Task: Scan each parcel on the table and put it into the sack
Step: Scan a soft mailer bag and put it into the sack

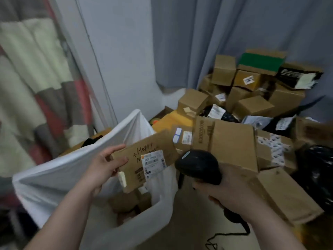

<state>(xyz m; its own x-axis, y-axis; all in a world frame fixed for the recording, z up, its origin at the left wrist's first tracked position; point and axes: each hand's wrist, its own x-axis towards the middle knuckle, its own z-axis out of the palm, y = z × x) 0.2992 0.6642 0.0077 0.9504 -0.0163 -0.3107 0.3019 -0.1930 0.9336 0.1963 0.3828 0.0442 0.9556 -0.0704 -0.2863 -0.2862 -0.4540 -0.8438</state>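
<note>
My left hand (104, 165) grips the left end of a flat brown cardboard parcel (133, 170) with handwriting and a white shipping label on its top face. The parcel hangs over the open mouth of the white sack (54, 177), which stands at lower left with brown parcels showing inside. My right hand (228, 192) holds a black barcode scanner (198, 166) by its handle; the scanner's head sits just right of the parcel's label. The scanner's black cable (232, 233) trails down to the floor.
A heap of brown boxes (252, 98), a large carton (232, 141), black plastic mailers (319, 174) and an orange parcel (171, 121) covers the table on the right. Grey curtains hang behind. A patterned cloth hangs at the left.
</note>
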